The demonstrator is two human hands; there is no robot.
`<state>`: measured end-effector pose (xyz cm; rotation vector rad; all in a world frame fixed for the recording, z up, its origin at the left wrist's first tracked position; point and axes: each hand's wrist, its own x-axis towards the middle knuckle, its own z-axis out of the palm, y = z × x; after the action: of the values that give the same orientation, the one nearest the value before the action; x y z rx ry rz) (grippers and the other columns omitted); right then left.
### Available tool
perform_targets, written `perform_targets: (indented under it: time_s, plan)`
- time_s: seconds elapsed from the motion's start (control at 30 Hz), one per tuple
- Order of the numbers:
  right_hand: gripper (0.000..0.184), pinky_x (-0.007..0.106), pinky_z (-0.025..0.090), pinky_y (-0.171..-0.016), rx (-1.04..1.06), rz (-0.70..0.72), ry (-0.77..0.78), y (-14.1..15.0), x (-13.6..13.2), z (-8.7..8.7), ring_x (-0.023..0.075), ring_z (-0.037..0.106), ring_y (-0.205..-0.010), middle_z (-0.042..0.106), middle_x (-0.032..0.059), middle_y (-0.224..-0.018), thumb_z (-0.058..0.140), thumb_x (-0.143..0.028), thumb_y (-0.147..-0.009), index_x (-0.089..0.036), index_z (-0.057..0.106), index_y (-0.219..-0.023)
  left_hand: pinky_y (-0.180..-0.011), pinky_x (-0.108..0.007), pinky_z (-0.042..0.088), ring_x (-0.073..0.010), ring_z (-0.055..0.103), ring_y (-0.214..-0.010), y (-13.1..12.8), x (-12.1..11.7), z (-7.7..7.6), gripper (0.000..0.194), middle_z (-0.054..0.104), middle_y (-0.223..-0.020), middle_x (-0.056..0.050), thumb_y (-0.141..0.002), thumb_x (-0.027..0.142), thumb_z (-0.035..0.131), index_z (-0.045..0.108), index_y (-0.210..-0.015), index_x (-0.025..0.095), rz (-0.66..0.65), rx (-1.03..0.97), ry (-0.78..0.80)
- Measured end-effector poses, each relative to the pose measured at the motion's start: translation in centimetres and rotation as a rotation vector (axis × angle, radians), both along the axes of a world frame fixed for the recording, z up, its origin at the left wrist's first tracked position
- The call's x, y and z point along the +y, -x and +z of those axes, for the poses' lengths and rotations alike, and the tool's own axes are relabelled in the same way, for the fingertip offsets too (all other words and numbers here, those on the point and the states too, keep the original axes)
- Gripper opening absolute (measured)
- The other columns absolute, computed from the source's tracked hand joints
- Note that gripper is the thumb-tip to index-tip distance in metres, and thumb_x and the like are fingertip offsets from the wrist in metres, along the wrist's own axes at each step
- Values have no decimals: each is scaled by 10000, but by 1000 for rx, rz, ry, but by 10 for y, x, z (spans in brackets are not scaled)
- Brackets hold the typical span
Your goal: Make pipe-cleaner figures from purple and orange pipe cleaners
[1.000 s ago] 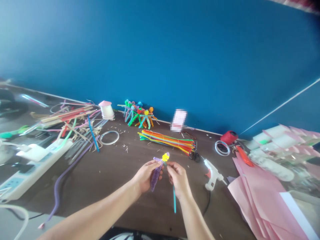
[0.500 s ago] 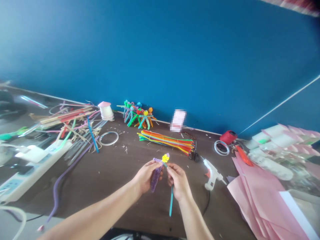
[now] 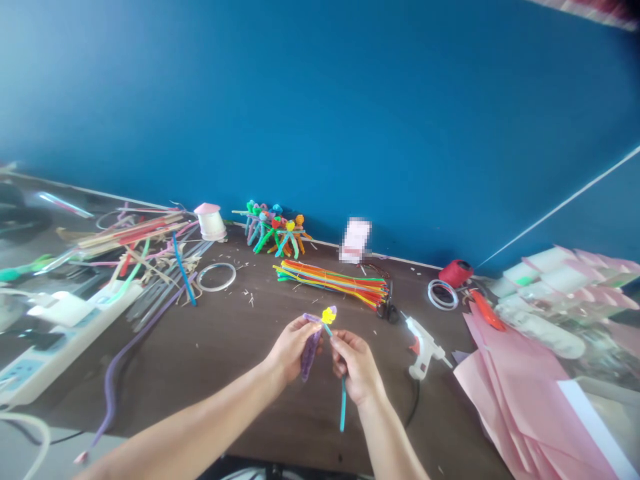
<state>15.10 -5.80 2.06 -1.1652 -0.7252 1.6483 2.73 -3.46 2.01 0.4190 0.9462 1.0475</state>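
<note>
Above the brown table (image 3: 200, 373), the left hand (image 3: 291, 350) curls closed around a purple pipe cleaner (image 3: 310, 355), while the right hand (image 3: 354, 367) pinches a teal pipe cleaner (image 3: 343, 408) topped with a yellow piece (image 3: 329, 315). The two hands sit close together, with a white glue gun (image 3: 423, 347) off to the right.

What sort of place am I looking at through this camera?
Probably a handicraft workbench: a bundle of multicolored pipe cleaners, a white hot glue gun and small pipe-cleaner figures all sit on a dark wooden table.
</note>
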Motion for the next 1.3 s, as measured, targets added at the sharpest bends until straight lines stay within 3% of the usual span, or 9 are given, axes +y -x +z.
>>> perform_targets:
  time_s: [0.2, 0.33, 0.43, 0.6, 0.7, 0.8, 0.93, 1.07, 1.3]
  plan:
    - [217, 153, 221, -325, -106, 26, -10, 1, -2, 0, 26, 327, -310, 474, -66, -438, 630, -356, -651, -150, 567, -677, -442, -192, 440, -79, 524, -453, 0, 0, 2, 58, 583, -553, 13, -665, 146, 600, 556, -702, 137, -32, 5, 17]
    - [264, 226, 410, -484, -534, 16, -196, -13, -4, 4, 147, 570, -553, 629, 32, -623, 580, -409, -690, -153, 627, -734, -448, -190, 452, -87, 551, -476, 5, 2, 2, 62, 583, -559, 18, -667, 124, 598, 559, -712, 138, -2, 48, 53]
    - [272, 288, 442, -641, -948, -147, -311, -48, -8, 7, 198, 602, -681, 656, 64, -727, 516, -422, -732, -170, 618, -742, -446, -194, 458, -97, 571, -489, 12, 6, 2, 110, 595, -579, 13, -646, 132, 628, 563, -733, 143, 12, 77, 71]
    - [381, 361, 428, -605, -1654, -398, 137, -121, -18, 8, 279, 601, -745, 644, 132, -847, 450, -534, -710, -189, 561, -827, -434, -193, 446, -91, 568, -485, 18, 9, 7, 120, 647, -701, -33, -638, 138, 629, 577, -745, 134, -50, 40, 53]
    - [436, 366, 421, -568, -1686, -237, 346, -145, -19, 4, 296, 612, -708, 652, 150, -788, 418, -586, -694, -185, 568, -775, -438, -196, 447, -89, 563, -488, 14, 10, 6, 99, 651, -724, -47, -652, 137, 609, 583, -747, 128, -66, 7, 74]
    - [348, 347, 415, -542, -1659, -159, 368, -153, -16, -2, 291, 617, -689, 655, 130, -734, 442, -518, -690, -193, 567, -682, -442, -195, 449, -87, 562, -496, 9, 10, 4, 94, 655, -750, -55, -660, 134, 595, 584, -753, 128, -79, -12, 75]
    - [207, 282, 420, -486, -1326, -294, 179, -147, -18, -5, 225, 609, -593, 653, 81, -686, 541, -369, -622, -178, 580, -692, -429, -189, 442, -85, 560, -488, 5, 10, 5, 95, 658, -765, -58, -666, 127, 586, 579, -761, 129, -80, 1, 106]
    - [296, 236, 403, -394, -835, -375, -45, -111, -27, 5, 158, 556, -456, 645, 38, -639, 595, -373, -614, -157, 575, -816, -420, -188, 439, -87, 554, -472, 5, 11, 4, 114, 652, -729, -49, -663, 151, 606, 573, -770, 131, -61, 24, 138]
    - [255, 256, 472, -508, -994, -266, -258, -55, -31, 17, 180, 608, -555, 665, 53, -713, 578, -350, -657, -163, 558, -828, -444, -196, 461, -98, 574, -503, 0, 12, -6, 83, 589, -608, 2, -677, 182, 612, 567, -729, 135, 2, 17, 126]
